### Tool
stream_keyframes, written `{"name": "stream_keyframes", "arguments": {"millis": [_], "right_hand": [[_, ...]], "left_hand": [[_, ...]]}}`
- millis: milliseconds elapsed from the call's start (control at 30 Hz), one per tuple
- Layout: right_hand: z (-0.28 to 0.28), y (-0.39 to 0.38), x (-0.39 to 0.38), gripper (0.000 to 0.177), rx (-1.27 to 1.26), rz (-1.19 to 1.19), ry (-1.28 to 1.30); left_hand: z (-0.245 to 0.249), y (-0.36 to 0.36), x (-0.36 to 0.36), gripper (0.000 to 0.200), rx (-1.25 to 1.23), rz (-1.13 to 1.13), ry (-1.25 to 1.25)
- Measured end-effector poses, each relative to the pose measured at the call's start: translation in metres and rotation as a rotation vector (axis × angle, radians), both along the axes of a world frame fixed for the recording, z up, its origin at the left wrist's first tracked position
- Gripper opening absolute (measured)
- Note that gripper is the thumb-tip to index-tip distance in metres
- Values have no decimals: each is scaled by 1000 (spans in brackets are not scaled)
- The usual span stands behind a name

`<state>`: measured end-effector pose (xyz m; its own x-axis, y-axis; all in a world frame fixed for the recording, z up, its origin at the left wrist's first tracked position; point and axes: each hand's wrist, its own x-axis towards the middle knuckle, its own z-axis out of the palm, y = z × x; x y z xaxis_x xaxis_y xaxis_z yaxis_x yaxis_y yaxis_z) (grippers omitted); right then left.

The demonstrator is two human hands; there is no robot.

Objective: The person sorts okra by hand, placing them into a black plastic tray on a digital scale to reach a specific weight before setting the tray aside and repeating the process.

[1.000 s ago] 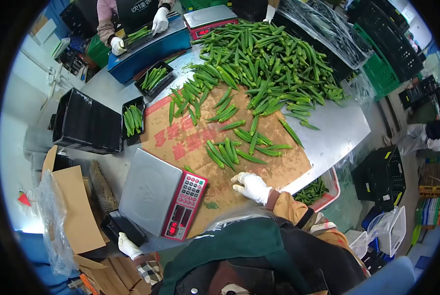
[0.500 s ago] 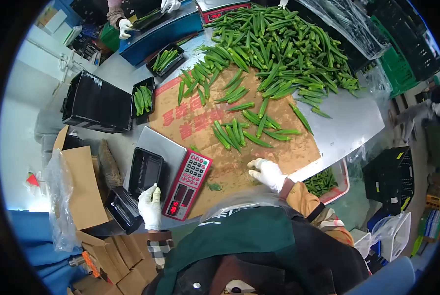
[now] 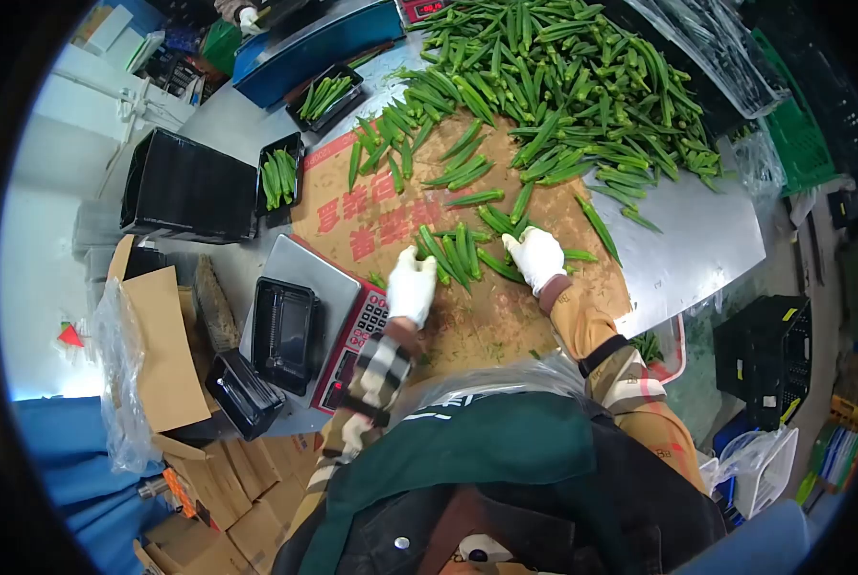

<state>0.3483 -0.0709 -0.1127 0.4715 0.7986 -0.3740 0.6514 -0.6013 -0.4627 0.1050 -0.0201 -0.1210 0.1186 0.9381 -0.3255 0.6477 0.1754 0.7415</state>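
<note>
My left hand (image 3: 413,287), in a white glove, is at the left edge of a small group of okra pods (image 3: 460,251). Its fingers are slightly apart, with no pod visibly lifted. My right hand (image 3: 536,260), also gloved, reaches over more loose okra (image 3: 501,266) on the flattened cardboard (image 3: 486,331). Its fingers look parted and touch or nearly touch the pods; the tips are partly hidden. Left of my hands, an open black plastic tray (image 3: 285,331) rests on the scale (image 3: 360,331), holding no okra. Part of the scale's display is behind my left sleeve.
A large okra heap (image 3: 563,86) covers the table's far side. Two black trays, one nearer (image 3: 278,180) and one farther (image 3: 325,99), hold okra. A black box (image 3: 189,187) stands left; another black tray (image 3: 245,393) leans beside the scale. A co-worker's gloved hand (image 3: 249,19) shows at top left.
My left hand has left the black tray on the scale and moved right and forward to the okra. My right hand has moved forward onto the loose pods.
</note>
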Motion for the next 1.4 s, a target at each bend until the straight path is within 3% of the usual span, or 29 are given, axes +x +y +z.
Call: {"name": "stream_keyframes", "arguments": {"millis": [100,167,233,300,333,367,433,500,600,700,833,900,1100,1233,1333,1400], "right_hand": [[-20,8,0,48,39,19,-153],[-25,8,5,45,41,55,-150],[-24,6,12,42,100,43,-46],[-18,0,23,30,133,-89,307],[-21,-7,32,26,183,-121,474],[-22,-16,36,22,229,-156,642],[-24,-33,42,14,250,-221,898],[-31,-47,43,13,279,-295,1068],[-20,-59,28,15,248,-411,1190],[-32,-72,17,16,306,-354,1199],[-31,-79,13,15,253,-375,1106],[-32,-83,15,14,268,-397,1105],[-34,-83,11,13,281,-431,1090],[-33,-80,7,12,316,-318,1085],[-24,-76,10,12,307,-276,1094],[-20,-73,12,12,314,-273,1129]], "left_hand": [[10,-6,35,68,108,-46,387],[-28,-4,33,71,149,-10,308],[-12,2,32,57,-41,95,110],[-24,29,9,33,-275,153,-142],[9,35,5,19,-17,84,-6],[-10,53,-20,20,159,-9,79],[67,72,-23,20,89,-89,298],[70,89,-36,16,73,-316,525],[35,92,-49,20,98,-741,793],[22,97,-36,27,-38,-980,1122],[27,111,-29,30,-219,-1019,1212],[27,116,-30,41,-284,-1002,1197],[14,113,-41,66,-206,-733,772],[28,123,-27,37,-339,-355,46],[82,123,-12,22,-494,-356,-205],[86,118,-11,21,-539,-361,-344]]}}
